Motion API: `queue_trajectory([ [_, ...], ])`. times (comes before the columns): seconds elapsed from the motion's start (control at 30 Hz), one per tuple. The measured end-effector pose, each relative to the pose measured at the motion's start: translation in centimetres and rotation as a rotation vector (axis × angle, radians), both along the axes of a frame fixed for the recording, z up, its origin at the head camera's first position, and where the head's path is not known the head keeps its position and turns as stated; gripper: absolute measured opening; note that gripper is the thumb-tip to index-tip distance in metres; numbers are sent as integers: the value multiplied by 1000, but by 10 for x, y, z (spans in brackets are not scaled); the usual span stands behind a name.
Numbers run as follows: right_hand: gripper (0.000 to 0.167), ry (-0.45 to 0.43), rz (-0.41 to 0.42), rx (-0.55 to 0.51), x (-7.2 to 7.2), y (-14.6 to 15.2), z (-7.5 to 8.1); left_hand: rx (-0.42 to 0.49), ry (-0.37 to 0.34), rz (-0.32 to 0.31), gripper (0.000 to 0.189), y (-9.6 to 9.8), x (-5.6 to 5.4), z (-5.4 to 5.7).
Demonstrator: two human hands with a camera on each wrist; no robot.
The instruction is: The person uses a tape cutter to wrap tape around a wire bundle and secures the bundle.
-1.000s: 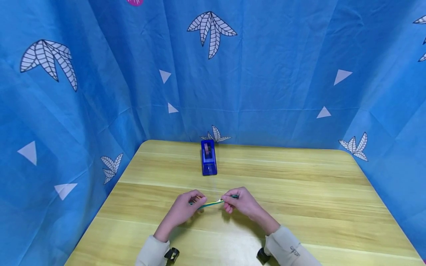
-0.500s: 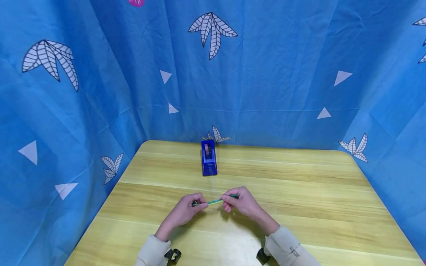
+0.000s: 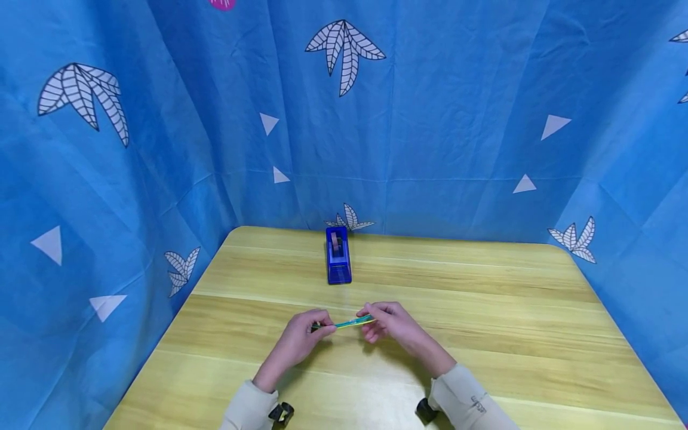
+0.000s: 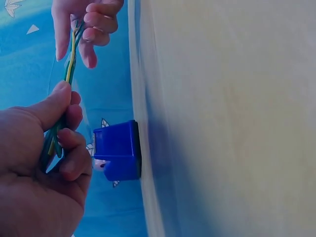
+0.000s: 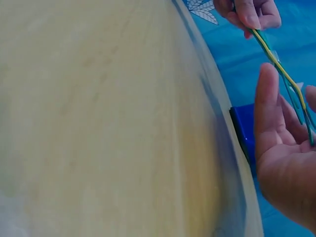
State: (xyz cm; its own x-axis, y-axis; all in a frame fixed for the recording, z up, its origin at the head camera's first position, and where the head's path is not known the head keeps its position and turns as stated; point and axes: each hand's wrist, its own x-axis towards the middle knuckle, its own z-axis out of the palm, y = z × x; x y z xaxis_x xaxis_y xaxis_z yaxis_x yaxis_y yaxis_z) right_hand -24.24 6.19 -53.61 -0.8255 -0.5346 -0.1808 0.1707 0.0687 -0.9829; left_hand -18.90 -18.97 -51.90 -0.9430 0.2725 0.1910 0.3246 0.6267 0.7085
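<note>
A thin bundle of green and yellow wires (image 3: 352,323) spans the space between the two hands, above the table. My left hand (image 3: 307,332) pinches it between thumb and fingers, and the near ends of the wires run back into that palm in the left wrist view. A small clear, shiny patch (image 5: 275,57) shows along the bundle in the right wrist view. My right hand (image 3: 389,322) has its thumb and fingers spread apart around the far end. There the loose wire ends (image 5: 302,111) fan out between thumb and fingers.
A blue tape dispenser (image 3: 338,257) with a roll in it stands at the back of the wooden table (image 3: 484,310), beyond the hands. A blue patterned curtain (image 3: 457,119) hangs behind the table and along its sides.
My left hand has shifted its grip slightly along the wires toward the right. My right hand, which pinched the bundle before, has loosened and spread its fingers.
</note>
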Motion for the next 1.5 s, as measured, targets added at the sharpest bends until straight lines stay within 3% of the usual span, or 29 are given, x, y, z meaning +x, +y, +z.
queue_trajectory([
  [0.2,47,-67,63,-20,-1,1,1,-76,95,7,12,3,2,0],
  [0.37,41,-81,68,-41,-1,2,2,-124,116,22,12,5,3,0],
  [0.53,32,-45,43,-27,0,1,2,-135,-3,47,6,0,4,3],
  [0.67,30,-8,23,-8,1,-1,1,-101,-116,37,22,-8,1,5],
  [1.0,29,67,-10,15,2,-1,1,161,-297,-14,37,-13,-9,0],
  [1.5,32,47,30,-8,-1,1,1,136,-184,85,26,-1,-9,-3],
])
